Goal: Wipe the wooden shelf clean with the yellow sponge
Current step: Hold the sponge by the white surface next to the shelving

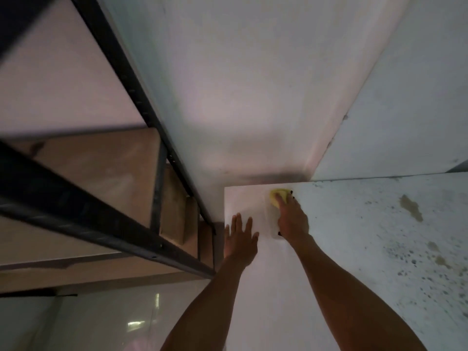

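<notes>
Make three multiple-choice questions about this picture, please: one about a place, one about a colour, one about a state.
1. Where is the yellow sponge?
A. Near the far edge of the white surface
B. On a wooden shelf
C. On the floor

2. What colour is the rack frame?
A. White
B. Red
C. Black

3. How is the left hand?
A. Made into a fist
B. Flat, with fingers straight
C. Gripping the rack

Answers:
1 A: the right hand holds it there.
2 C: the metal bars are dark black.
3 B: its palm faces the white surface, holding nothing.
</notes>
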`<action>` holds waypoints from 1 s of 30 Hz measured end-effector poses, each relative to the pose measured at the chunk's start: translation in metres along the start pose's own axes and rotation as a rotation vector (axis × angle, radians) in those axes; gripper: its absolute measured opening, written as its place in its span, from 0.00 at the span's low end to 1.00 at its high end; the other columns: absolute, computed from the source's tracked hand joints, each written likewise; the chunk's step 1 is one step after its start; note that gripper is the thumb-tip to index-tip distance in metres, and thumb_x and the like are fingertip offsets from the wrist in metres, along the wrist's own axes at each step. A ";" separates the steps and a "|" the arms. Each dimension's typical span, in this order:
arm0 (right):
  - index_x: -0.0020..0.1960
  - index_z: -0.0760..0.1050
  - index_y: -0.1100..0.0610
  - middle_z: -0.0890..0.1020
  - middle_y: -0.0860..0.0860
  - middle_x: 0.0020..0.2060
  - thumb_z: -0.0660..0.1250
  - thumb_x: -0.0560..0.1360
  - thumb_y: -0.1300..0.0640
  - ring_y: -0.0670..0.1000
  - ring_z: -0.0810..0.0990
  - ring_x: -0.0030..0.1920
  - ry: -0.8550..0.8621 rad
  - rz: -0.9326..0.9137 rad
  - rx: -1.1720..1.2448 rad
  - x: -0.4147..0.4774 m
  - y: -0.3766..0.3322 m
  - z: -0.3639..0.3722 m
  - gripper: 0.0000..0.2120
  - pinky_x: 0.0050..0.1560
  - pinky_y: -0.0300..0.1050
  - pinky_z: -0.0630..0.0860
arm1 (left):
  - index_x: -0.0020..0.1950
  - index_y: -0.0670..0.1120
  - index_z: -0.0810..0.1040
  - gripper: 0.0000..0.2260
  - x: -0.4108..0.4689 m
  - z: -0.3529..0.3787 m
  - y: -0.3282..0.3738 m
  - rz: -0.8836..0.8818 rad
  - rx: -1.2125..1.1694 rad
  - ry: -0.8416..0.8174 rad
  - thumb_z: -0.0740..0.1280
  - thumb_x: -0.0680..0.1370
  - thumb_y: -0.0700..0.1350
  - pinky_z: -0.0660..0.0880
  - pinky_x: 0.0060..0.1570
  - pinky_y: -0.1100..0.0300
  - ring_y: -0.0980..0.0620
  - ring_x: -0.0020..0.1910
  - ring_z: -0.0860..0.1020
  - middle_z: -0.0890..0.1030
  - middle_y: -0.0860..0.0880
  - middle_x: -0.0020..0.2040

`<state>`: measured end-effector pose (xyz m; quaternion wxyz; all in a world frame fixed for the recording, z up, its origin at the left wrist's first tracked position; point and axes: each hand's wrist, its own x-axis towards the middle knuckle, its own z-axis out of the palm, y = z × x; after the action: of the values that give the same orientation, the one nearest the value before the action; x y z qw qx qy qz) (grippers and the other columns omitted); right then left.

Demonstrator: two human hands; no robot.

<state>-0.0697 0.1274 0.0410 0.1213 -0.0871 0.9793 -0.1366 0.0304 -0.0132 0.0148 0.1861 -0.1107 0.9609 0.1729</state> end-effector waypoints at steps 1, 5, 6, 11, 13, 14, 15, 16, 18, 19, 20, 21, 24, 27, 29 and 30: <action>0.77 0.56 0.48 0.62 0.56 0.75 0.59 0.78 0.64 0.58 0.64 0.73 0.051 0.023 0.037 -0.008 -0.003 -0.007 0.30 0.64 0.55 0.72 | 0.82 0.52 0.46 0.31 -0.018 -0.006 -0.002 -0.009 -0.027 -0.026 0.37 0.81 0.63 0.42 0.79 0.46 0.47 0.81 0.38 0.39 0.46 0.82; 0.76 0.58 0.49 0.65 0.56 0.73 0.59 0.76 0.65 0.59 0.67 0.71 0.165 0.040 0.113 -0.060 -0.022 -0.024 0.31 0.62 0.56 0.73 | 0.82 0.52 0.49 0.38 -0.090 -0.020 -0.021 -0.009 -0.074 -0.077 0.32 0.76 0.66 0.37 0.76 0.49 0.47 0.81 0.39 0.40 0.45 0.82; 0.76 0.58 0.50 0.67 0.56 0.73 0.59 0.77 0.65 0.59 0.69 0.70 0.187 0.043 0.131 -0.077 -0.030 -0.024 0.30 0.61 0.57 0.74 | 0.82 0.51 0.49 0.31 -0.109 -0.024 -0.029 -0.003 -0.067 -0.079 0.39 0.82 0.63 0.36 0.76 0.50 0.46 0.81 0.39 0.41 0.45 0.82; 0.74 0.64 0.56 0.75 0.59 0.67 0.63 0.78 0.63 0.62 0.78 0.62 0.287 -0.045 0.227 -0.159 -0.089 -0.010 0.25 0.53 0.57 0.80 | 0.82 0.49 0.53 0.24 -0.185 -0.056 -0.086 0.073 -0.191 0.014 0.53 0.85 0.49 0.39 0.77 0.52 0.48 0.81 0.41 0.45 0.47 0.83; 0.73 0.65 0.57 0.76 0.59 0.65 0.65 0.77 0.63 0.62 0.79 0.59 0.311 -0.055 0.253 -0.190 -0.123 0.000 0.25 0.51 0.57 0.81 | 0.81 0.50 0.55 0.24 -0.213 -0.075 -0.115 0.148 -0.280 0.107 0.52 0.84 0.49 0.45 0.78 0.52 0.48 0.81 0.47 0.51 0.48 0.82; 0.73 0.66 0.57 0.76 0.59 0.65 0.65 0.77 0.63 0.62 0.79 0.60 0.337 -0.063 0.265 -0.206 -0.143 0.004 0.25 0.53 0.58 0.81 | 0.80 0.51 0.57 0.25 -0.224 -0.086 -0.130 0.190 -0.300 0.154 0.49 0.83 0.52 0.51 0.79 0.50 0.49 0.81 0.51 0.55 0.49 0.81; 0.73 0.65 0.57 0.76 0.58 0.66 0.66 0.77 0.61 0.62 0.78 0.62 0.359 -0.093 0.283 -0.220 -0.162 0.009 0.25 0.56 0.58 0.79 | 0.79 0.50 0.59 0.28 -0.234 -0.098 -0.146 0.241 -0.294 0.193 0.44 0.81 0.57 0.54 0.79 0.48 0.50 0.80 0.52 0.57 0.49 0.81; 0.74 0.65 0.55 0.75 0.56 0.68 0.65 0.77 0.59 0.60 0.76 0.65 0.376 -0.136 0.302 -0.235 -0.184 0.012 0.26 0.60 0.57 0.78 | 0.79 0.50 0.59 0.31 -0.244 -0.109 -0.164 0.295 -0.284 0.227 0.40 0.80 0.61 0.55 0.79 0.46 0.51 0.80 0.51 0.56 0.49 0.81; 0.74 0.64 0.53 0.75 0.53 0.68 0.65 0.77 0.56 0.56 0.76 0.65 0.414 -0.245 0.330 -0.259 -0.224 0.016 0.26 0.62 0.53 0.77 | 0.79 0.50 0.60 0.27 -0.258 -0.130 -0.199 0.393 -0.212 0.325 0.40 0.82 0.57 0.55 0.78 0.46 0.50 0.80 0.53 0.58 0.47 0.81; 0.74 0.64 0.53 0.76 0.52 0.66 0.65 0.78 0.54 0.54 0.78 0.62 0.437 -0.292 0.335 -0.269 -0.243 0.017 0.26 0.60 0.50 0.78 | 0.77 0.50 0.61 0.24 -0.263 -0.141 -0.216 0.442 -0.172 0.396 0.44 0.83 0.51 0.58 0.77 0.45 0.47 0.80 0.57 0.60 0.45 0.80; 0.74 0.64 0.52 0.77 0.52 0.65 0.64 0.79 0.53 0.52 0.80 0.59 0.455 -0.331 0.341 -0.278 -0.262 0.017 0.25 0.57 0.47 0.79 | 0.76 0.48 0.64 0.23 -0.266 -0.153 -0.232 0.477 -0.140 0.482 0.48 0.82 0.47 0.61 0.75 0.44 0.44 0.78 0.61 0.64 0.43 0.78; 0.75 0.64 0.51 0.77 0.51 0.66 0.62 0.80 0.52 0.52 0.80 0.59 0.465 -0.363 0.344 -0.285 -0.280 0.015 0.24 0.56 0.47 0.80 | 0.75 0.46 0.67 0.22 -0.267 -0.166 -0.248 0.488 -0.127 0.563 0.51 0.80 0.45 0.64 0.74 0.43 0.43 0.77 0.64 0.67 0.41 0.77; 0.73 0.67 0.52 0.73 0.54 0.69 0.55 0.81 0.56 0.56 0.79 0.60 0.532 -0.429 0.288 -0.294 -0.329 0.005 0.21 0.50 0.51 0.82 | 0.72 0.46 0.70 0.21 -0.256 -0.213 -0.286 0.364 -0.073 0.703 0.57 0.79 0.43 0.68 0.70 0.43 0.43 0.74 0.67 0.69 0.42 0.74; 0.72 0.68 0.53 0.73 0.57 0.69 0.56 0.78 0.57 0.57 0.78 0.61 0.606 -0.483 0.211 -0.286 -0.373 -0.019 0.22 0.51 0.52 0.81 | 0.75 0.47 0.65 0.21 -0.233 -0.254 -0.311 0.243 -0.014 0.672 0.59 0.81 0.45 0.63 0.73 0.43 0.44 0.76 0.63 0.66 0.42 0.76; 0.72 0.68 0.52 0.72 0.57 0.69 0.57 0.78 0.57 0.57 0.75 0.65 0.664 -0.472 0.145 -0.263 -0.396 -0.036 0.22 0.54 0.49 0.79 | 0.76 0.49 0.62 0.22 -0.214 -0.273 -0.326 0.178 0.000 0.600 0.56 0.83 0.50 0.58 0.76 0.44 0.44 0.78 0.58 0.62 0.43 0.78; 0.72 0.68 0.52 0.72 0.56 0.70 0.57 0.79 0.57 0.57 0.74 0.67 0.663 -0.443 0.136 -0.247 -0.404 -0.045 0.22 0.57 0.50 0.78 | 0.77 0.50 0.61 0.22 -0.203 -0.279 -0.334 0.145 0.004 0.567 0.55 0.83 0.52 0.56 0.77 0.44 0.44 0.79 0.56 0.60 0.44 0.79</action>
<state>0.2102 -0.1939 0.2529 -0.2281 -0.2388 0.9117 -0.2444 0.2177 -0.3929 0.2411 -0.1026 -0.0855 0.9802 0.1460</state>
